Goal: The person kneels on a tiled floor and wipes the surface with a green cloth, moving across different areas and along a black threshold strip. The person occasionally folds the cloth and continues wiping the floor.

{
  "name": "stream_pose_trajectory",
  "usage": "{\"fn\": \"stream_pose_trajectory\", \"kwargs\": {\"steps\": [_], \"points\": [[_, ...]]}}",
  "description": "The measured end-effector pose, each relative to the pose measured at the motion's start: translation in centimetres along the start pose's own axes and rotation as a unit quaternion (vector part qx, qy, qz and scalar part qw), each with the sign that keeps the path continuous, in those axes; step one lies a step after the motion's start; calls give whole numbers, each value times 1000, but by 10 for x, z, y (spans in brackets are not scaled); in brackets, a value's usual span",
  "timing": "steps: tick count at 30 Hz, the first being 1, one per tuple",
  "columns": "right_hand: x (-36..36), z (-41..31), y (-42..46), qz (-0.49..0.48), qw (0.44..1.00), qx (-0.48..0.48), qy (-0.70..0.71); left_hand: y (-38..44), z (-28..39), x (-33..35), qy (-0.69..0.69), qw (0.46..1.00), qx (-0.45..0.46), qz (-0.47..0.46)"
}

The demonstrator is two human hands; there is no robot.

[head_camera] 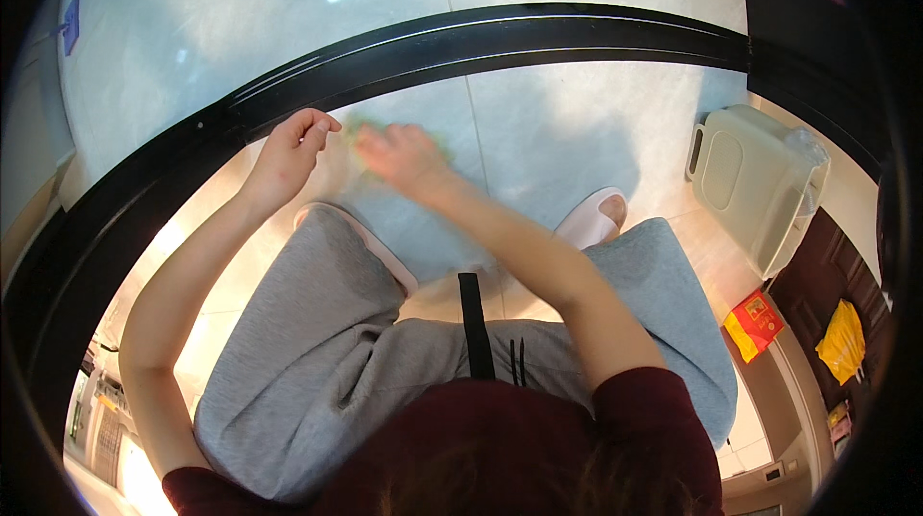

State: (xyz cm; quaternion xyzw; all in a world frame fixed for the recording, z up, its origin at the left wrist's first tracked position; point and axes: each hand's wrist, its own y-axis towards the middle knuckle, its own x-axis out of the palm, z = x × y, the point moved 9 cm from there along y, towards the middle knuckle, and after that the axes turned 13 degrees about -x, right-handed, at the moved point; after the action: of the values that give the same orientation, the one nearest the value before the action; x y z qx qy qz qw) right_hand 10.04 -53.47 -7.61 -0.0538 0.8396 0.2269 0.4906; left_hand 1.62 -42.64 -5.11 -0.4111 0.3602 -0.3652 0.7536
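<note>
My left hand (pixel 292 152) is raised beside the black door track (pixel 505 36). Its fingers curl in towards the thumb, and I see nothing in them. Motion blurs my right hand (pixel 404 155), which is low over the pale tiled floor (pixel 533 112) between my feet and the track. Green, blurred material (pixel 355 123) shows around the right fingers and beside the knuckles. Whether it is a cloth or loose scraps cannot be made out, nor whether the fingers grip it.
Pale slippers (pixel 580 222) are on my feet. To the right stands a beige plastic bin (pixel 750 177) with a clear bag over its rim. Behind it are a red and yellow box (pixel 754 325) and a yellow bag (pixel 842 343). A blue flat object (pixel 71 24) is at far left.
</note>
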Motion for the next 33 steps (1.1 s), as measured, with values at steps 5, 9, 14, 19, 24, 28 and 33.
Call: {"fn": "stream_pose_trajectory", "kwargs": {"steps": [5, 9, 14, 19, 24, 28, 33], "points": [[-85, 132, -96, 45, 984, 115, -130, -1, -5, -4, -2, 999, 30, 13], [-151, 200, -160, -9, 950, 259, -176, -1, 11, 2, 13, 998, 63, 11], [-175, 205, -150, -21, 974, 224, -32, -25, 50, 5, 83, 987, 130, 53], [-230, 161, -101, -92, 985, 129, 73, -49, 72, 19, 192, 963, 175, 66], [-284, 162, -102, -86, 985, 127, 74, -67, 101, 60, 248, 946, 206, 36], [-300, 190, -128, -1, 980, 185, 78, -61, 100, 92, 241, 937, 255, 2], [-289, 259, -212, 84, 872, 457, 157, -45, 91, 93, 205, 964, 169, -10]]}}
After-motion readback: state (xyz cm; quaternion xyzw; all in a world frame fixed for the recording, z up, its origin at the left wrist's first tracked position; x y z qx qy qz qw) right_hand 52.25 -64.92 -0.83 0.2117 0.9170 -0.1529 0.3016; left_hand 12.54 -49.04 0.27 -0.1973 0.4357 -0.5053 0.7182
